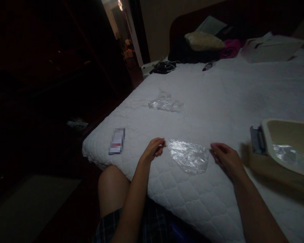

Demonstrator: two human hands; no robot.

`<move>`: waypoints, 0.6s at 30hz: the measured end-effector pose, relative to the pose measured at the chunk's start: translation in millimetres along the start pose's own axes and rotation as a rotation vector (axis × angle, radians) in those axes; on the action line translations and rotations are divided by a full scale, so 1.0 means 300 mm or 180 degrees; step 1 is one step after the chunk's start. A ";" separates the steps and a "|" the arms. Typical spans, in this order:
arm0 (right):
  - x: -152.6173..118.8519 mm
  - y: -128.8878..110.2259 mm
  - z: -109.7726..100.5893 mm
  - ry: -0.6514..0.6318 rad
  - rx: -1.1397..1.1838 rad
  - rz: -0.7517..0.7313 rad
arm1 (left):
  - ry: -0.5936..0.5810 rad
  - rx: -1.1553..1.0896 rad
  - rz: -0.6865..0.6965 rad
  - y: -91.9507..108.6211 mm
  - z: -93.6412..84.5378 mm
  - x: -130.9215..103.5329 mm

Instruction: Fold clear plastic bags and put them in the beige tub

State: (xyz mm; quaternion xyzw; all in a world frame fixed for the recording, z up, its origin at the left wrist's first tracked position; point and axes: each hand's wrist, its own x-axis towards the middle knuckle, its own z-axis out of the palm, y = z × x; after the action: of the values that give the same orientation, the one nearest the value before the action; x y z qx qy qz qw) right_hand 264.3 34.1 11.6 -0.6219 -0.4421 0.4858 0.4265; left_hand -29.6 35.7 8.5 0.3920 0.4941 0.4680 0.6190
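A crinkled clear plastic bag (188, 156) is spread over the white quilted bed cover, between my two hands. My left hand (155, 148) is at its upper left corner, thumb and fingers pinched together and the other fingers curled. At the opposite edge, my right hand (226, 157) has its thumb and forefinger closed by the bag's right corner. The bag's top edge runs nearly straight from one hand to the other. Its see-through rim is hard to make out at the fingertips.
A beige plastic bin (271, 162) with clear plastic inside stands on the right. Farther up the bed (212, 98) lies another clear plastic bag (166, 104). A phone (117, 141) rests near the left edge. Pillows (205, 41) and a white box (272, 49) are at the back.
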 end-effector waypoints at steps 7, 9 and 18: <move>-0.006 0.016 -0.061 -0.1125 -0.0625 0.0597 | -0.0299 0.0891 -0.0583 0.022 0.015 -0.002; -0.001 0.015 -0.064 -0.1428 -0.0627 0.0570 | -0.0481 0.0981 -0.0774 0.030 0.012 0.005; -0.025 -0.001 -0.021 -0.1268 -0.0410 0.0130 | -0.0649 0.0923 -0.0619 0.015 0.035 0.011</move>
State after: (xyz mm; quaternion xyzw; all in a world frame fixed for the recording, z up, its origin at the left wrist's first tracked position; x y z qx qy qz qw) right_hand 269.6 26.4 14.8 -0.5483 -0.5351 0.5784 0.2801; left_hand -20.1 39.7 14.3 0.4729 0.5266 0.2878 0.6452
